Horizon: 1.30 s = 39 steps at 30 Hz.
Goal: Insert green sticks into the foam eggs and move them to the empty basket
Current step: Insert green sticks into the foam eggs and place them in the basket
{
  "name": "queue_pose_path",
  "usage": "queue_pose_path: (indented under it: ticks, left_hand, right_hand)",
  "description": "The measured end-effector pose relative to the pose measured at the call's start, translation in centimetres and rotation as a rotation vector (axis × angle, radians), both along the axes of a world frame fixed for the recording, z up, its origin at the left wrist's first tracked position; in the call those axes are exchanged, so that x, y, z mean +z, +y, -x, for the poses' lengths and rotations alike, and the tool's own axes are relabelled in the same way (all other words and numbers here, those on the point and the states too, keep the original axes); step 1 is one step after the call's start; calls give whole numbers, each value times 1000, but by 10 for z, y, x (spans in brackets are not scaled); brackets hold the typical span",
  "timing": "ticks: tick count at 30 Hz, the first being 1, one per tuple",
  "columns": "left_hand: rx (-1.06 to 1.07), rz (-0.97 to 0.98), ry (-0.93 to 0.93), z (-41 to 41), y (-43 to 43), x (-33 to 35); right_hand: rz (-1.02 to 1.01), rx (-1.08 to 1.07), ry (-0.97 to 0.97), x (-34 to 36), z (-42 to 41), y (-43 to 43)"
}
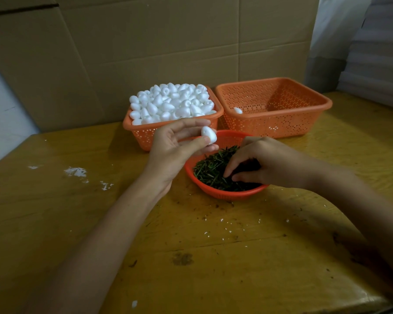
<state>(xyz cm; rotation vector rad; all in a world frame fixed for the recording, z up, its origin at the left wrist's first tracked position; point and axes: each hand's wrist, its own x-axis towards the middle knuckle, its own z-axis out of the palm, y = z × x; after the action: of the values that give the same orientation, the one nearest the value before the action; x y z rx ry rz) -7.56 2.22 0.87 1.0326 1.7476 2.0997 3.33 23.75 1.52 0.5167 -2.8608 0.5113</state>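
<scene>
My left hand (177,146) pinches a white foam egg (209,134) between thumb and fingers, just above the far rim of the round red bowl (234,193). That bowl holds a heap of green sticks (211,171). My right hand (259,164) reaches into the heap, fingertips curled down among the sticks; I cannot see whether a stick is pinched. Behind, an orange basket (145,134) is piled with several foam eggs (173,103). To its right stands a second orange basket (304,112) with one foam egg (237,110) lying at its left side.
The yellow wooden table (191,257) carries white foam crumbs (76,172) at the left and dark green bits in front of the bowl. A cardboard sheet (145,53) stands behind the baskets. Pale stacked material (377,53) rises at the right.
</scene>
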Motion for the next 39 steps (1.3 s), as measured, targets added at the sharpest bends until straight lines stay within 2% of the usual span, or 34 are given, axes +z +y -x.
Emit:
queue_pose_path:
  ticks: [7, 12, 19, 27, 33, 39]
  left_hand:
    - [7, 0, -13, 1, 1, 0]
    - [9, 9, -29, 1, 1, -1]
    - [0, -21, -61, 1, 1, 1]
    - [-6, -15, -66, 1, 0, 2]
    - [-18, -9, -93, 2, -2, 1]
    - [-14, -7, -106, 3, -2, 0]
  right_hand:
    - [37, -8, 23, 0, -2, -3]
    - [-46, -39, 102, 1, -1, -4]
    - [-55, 13, 38, 3, -3, -6]
    - [-75, 13, 76, 4, -4, -3]
    - [-170, -48, 185, 9, -9, -6]
    - [-140, -129, 257, 11, -12, -9]
